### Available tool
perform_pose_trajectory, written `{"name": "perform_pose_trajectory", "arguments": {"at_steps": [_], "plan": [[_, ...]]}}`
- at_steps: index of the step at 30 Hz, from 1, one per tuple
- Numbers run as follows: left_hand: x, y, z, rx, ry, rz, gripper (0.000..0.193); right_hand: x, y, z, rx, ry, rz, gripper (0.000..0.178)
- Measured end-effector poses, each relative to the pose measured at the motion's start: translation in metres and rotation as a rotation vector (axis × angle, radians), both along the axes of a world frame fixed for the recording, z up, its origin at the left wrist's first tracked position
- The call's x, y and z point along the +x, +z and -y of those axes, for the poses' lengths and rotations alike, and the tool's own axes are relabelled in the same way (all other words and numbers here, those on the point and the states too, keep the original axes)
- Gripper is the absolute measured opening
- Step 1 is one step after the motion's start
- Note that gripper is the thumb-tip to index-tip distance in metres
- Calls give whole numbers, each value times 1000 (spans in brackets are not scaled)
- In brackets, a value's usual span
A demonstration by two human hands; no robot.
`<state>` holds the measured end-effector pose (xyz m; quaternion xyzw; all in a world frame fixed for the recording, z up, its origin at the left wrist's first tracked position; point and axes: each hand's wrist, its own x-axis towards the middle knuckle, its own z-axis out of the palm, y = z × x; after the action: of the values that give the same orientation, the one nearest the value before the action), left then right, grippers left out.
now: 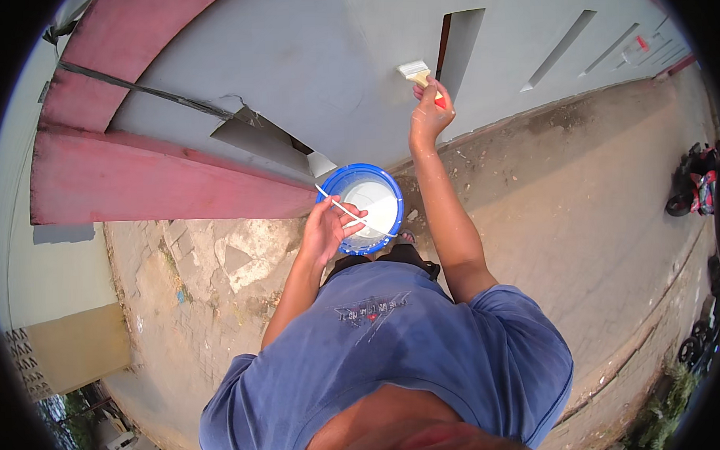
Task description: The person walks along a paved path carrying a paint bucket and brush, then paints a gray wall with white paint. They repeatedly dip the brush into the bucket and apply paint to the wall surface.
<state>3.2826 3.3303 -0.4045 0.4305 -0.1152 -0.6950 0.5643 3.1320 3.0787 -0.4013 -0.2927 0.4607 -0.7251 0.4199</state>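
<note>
In the right hand (pixel 432 118) (raised) is a paintbrush (pixel 416 71).

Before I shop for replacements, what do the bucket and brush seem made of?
The bucket looks like plastic: smooth blue rim with a slight sheen. The brush has pale bristles, fibre type unclear; its smooth-looking yellowish handle could be wood or plastic.
</note>
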Motion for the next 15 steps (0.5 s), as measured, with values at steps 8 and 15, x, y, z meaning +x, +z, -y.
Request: {"name": "perform_pose_trajectory", "arguments": {"at_steps": [8,15], "plan": [[5,-5,-6,11,-19,-20,32,9,135,22,-433,91,259,28],[28,-16,-7,18,-86,-54,32,3,-73,-22,173,22,196,26]]}}
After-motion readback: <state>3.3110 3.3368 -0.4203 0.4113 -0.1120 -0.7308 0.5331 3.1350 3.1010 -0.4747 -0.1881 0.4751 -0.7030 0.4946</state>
